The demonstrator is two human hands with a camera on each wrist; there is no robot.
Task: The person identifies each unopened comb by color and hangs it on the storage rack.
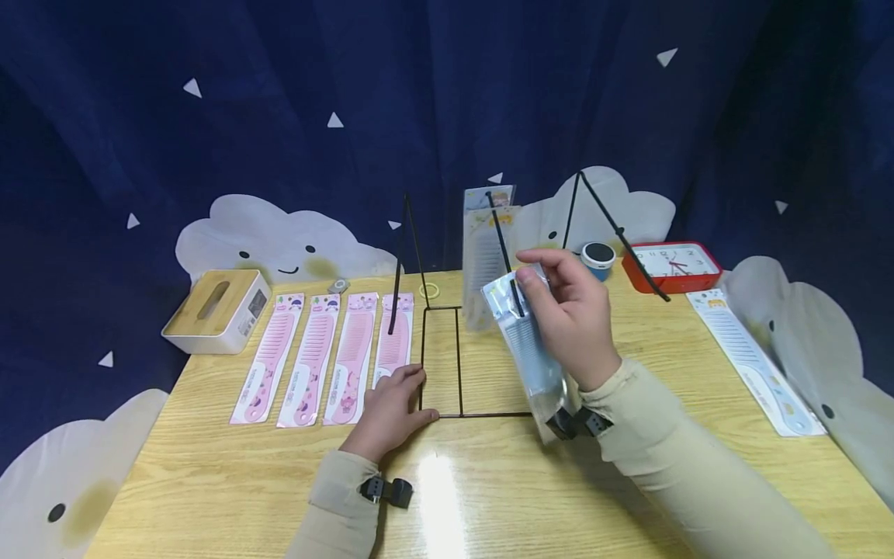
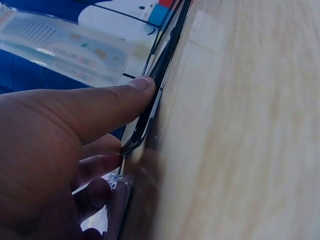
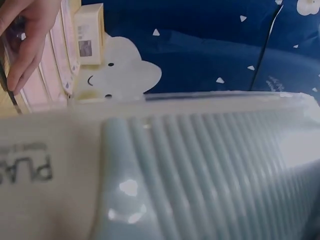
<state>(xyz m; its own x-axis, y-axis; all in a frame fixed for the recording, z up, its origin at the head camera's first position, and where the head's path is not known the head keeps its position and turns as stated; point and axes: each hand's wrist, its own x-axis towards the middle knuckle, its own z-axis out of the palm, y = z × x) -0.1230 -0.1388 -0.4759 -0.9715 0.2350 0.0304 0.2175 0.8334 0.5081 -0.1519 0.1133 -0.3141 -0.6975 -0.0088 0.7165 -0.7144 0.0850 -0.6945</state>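
Observation:
In the head view my right hand (image 1: pixel 576 318) pinches the top of a packaged blue comb (image 1: pixel 536 361) at the front end of the middle hook of a black wire rack (image 1: pixel 459 365). The hook's tip overlaps the clear wrapper; whether it passes through the hole cannot be seen. Farther back on that hook hang more packaged combs (image 1: pixel 482 260). My left hand (image 1: pixel 389 410) grips the rack's front left base corner, its thumb (image 2: pixel 142 85) on the wire in the left wrist view. Close up, the blue comb (image 3: pixel 200 165) fills the lower right wrist view.
Several packaged pink combs (image 1: pixel 307 361) lie in a row on the left, near a tissue box (image 1: pixel 216 310). On the right are a red clock (image 1: pixel 673 264), a small round blue-and-white device (image 1: pixel 597 260) and another packaged blue comb (image 1: pixel 757 365). Outer hooks (image 1: pixel 621 233) jut forward.

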